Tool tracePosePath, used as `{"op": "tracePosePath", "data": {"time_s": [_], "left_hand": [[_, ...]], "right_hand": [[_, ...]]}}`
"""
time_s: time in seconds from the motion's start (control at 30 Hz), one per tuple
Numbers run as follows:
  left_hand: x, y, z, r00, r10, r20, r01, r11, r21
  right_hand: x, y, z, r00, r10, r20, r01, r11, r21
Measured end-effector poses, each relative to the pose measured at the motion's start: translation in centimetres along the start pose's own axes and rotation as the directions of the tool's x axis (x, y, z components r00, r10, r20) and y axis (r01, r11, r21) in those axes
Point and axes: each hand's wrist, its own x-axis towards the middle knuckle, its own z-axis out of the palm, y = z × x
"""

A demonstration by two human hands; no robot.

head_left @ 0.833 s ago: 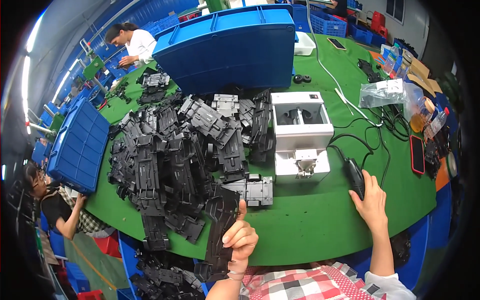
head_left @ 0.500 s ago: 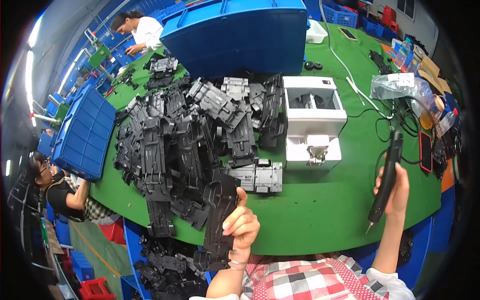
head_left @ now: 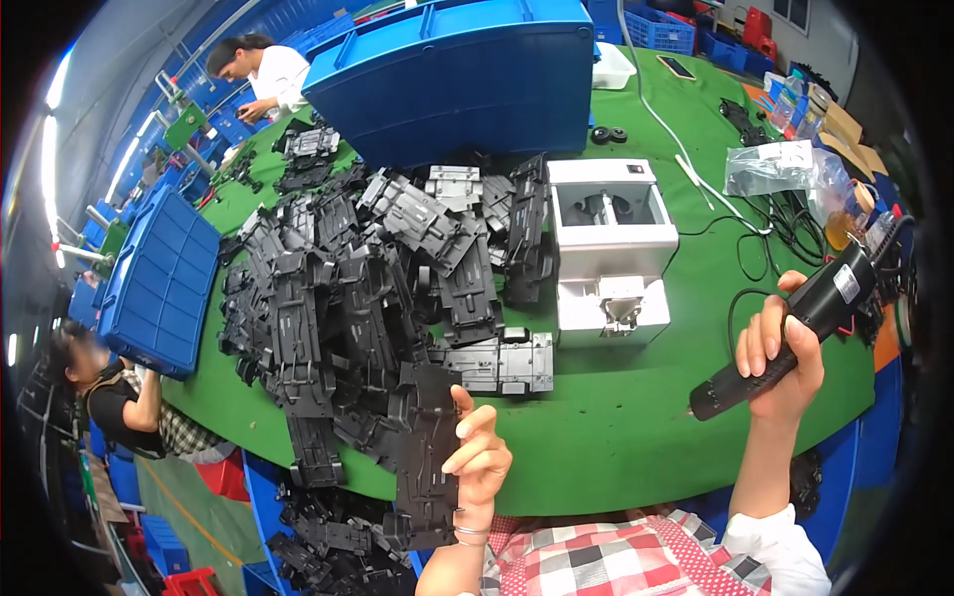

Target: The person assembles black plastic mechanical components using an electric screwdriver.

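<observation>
My left hand (head_left: 481, 459) is closed round the right edge of a long black plastic chassis part (head_left: 427, 447), held upright at the table's near edge. Raised on the right, my right hand (head_left: 780, 368) wraps round a black electric screwdriver (head_left: 760, 372). The tool slants, its tip end low and to the left, its cabled end up and to the right. Between the hands and farther back stands a white screw feeder (head_left: 611, 248) with an open top well. A big heap of black chassis parts (head_left: 308, 298) lies beyond my left hand.
A large blue crate (head_left: 452, 89) stands behind the heap, another blue crate (head_left: 164, 283) at the left edge. Cables, a clear plastic bag (head_left: 770, 169) and a phone (head_left: 677, 67) lie on the right of the green table (head_left: 596, 437). Two people work on the left.
My right hand has turned the screwdriver from nearly upright to a slant, its tip end swinging left and up. The chassis part in my left hand has shifted slightly left and down.
</observation>
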Motion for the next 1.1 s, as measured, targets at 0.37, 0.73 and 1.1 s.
{"op": "tracePosePath", "data": {"time_s": [0.37,0.73,1.1], "left_hand": [[2.2,-3.5,1.5,0.762,0.616,-0.200,0.289,-0.046,0.956],[2.0,-4.7,-0.3,0.739,0.565,-0.367,0.413,0.050,0.909],[2.1,-5.0,-0.4,0.741,0.575,-0.347,0.427,-0.004,0.904]], "right_hand": [[3.3,3.2,4.9,0.954,-0.294,0.048,0.298,0.943,-0.144],[5.4,6.4,6.2,0.985,-0.101,0.142,0.143,0.934,-0.329],[0.1,4.7,7.1,0.983,0.040,0.177,-0.028,0.997,-0.070]]}}
